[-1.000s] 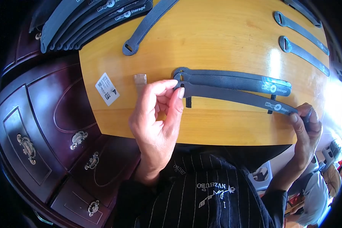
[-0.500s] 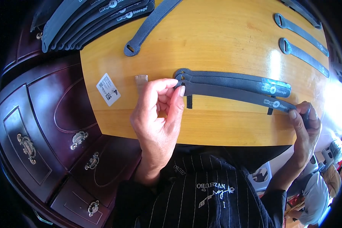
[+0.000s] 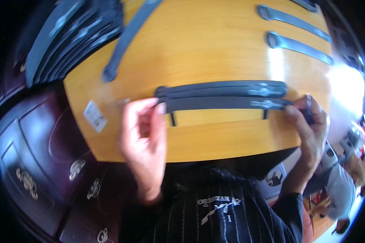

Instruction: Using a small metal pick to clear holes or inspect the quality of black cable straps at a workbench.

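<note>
A dark grey hook-and-loop strap lies stretched from left to right between my hands, along the near side of other matching straps. My left hand pinches its looped left end between thumb and forefinger. At the other end, my right hand grips the strap's tip; something dark is tucked in the curled fingers, too blurred to make out. Two short black strips stick out from beneath the straps toward me.
The yellow wooden table carries a fanned pile of straps at far left, a single strap beside it, and several straps at far right. A white label lies left. Dark cabinets flank the table; a person is lower right.
The view has shifted and turned, so the table's contents sit differently in the picture and look blurred. Both hands keep their grip on the strap, which now lies closer alongside the others.
</note>
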### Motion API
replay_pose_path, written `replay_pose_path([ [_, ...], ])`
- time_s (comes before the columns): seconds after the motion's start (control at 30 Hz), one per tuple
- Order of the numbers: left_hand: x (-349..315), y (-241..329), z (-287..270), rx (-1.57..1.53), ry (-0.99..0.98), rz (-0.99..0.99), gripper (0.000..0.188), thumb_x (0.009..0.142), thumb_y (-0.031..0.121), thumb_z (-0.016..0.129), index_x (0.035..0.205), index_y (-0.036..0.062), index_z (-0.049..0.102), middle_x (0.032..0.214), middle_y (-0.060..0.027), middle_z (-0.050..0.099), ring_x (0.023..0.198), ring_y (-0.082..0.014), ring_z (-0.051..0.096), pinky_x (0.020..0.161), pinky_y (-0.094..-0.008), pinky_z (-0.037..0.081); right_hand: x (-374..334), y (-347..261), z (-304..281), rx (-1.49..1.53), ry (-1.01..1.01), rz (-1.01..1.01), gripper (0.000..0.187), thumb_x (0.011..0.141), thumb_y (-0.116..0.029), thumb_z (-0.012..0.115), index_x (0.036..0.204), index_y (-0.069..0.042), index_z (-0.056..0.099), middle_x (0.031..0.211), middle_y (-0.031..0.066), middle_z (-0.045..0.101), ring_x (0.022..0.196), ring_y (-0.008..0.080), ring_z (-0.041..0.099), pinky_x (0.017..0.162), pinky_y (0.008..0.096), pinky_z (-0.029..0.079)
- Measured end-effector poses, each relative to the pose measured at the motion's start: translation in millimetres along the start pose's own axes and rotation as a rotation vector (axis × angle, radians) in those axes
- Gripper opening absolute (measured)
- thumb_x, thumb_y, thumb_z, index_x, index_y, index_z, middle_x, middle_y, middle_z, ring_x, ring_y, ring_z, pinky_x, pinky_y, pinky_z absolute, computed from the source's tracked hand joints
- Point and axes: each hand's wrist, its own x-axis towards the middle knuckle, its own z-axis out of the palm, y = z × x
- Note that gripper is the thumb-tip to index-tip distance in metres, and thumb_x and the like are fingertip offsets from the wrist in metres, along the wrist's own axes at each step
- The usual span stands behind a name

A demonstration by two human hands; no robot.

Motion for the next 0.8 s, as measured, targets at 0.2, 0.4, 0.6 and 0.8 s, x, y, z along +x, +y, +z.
replay_pose_path([
  [0.2,3.6,6.6,-7.0,0.008,-0.034,-0.066,0.01,0.089,-0.001,0.063,0.097,-0.0017,0.057,0.081,-0.0006,0.054,0.07,-0.004,0.048,0.063,-0.0174,0.04,6.0,-1.4,1.3,-0.06,-0.028,-0.09,0.019,0.079,-0.016,0.077,0.078,-0.001,0.065,0.059,-0.0015,0.054,0.054,0.0049,0.047,0.051,0.0208,0.036],
  [0.4,3.9,3.4,-7.2,0.047,-0.067,-0.074,0.01,0.09,0.001,0.062,0.097,-0.0022,0.056,0.081,-0.001,0.053,0.069,-0.0049,0.046,0.063,-0.0177,0.039,8.1,0.7,0.4,-0.095,-0.021,-0.068,0.019,0.078,-0.016,0.077,0.079,-0.002,0.064,0.061,-0.0009,0.054,0.056,0.0057,0.048,0.053,0.0216,0.037],
  [0.6,5.0,-2.5,-5.2,0.094,-0.044,0.016,0.009,0.09,0.007,0.062,0.095,0.0026,0.056,0.075,0.0017,0.054,0.058,-0.0016,0.042,0.048,-0.0155,0.03,9.7,-1.9,-0.8,-0.113,-0.045,-0.038,0.019,0.08,-0.017,0.075,0.079,-0.002,0.064,0.06,-0.0005,0.052,0.055,0.006,0.046,0.053,0.0226,0.037],
  [0.8,4.8,-2.4,-5.2,0.093,-0.041,0.013,0.009,0.09,0.007,0.062,0.095,0.0028,0.056,0.074,0.0016,0.054,0.058,-0.0015,0.042,0.048,-0.0155,0.031,10.6,-3.2,2.0,-0.117,-0.046,-0.062,0.021,0.083,-0.019,0.073,0.079,-0.001,0.064,0.056,0.0021,0.047,0.052,0.0084,0.043,0.05,0.0248,0.036],
])
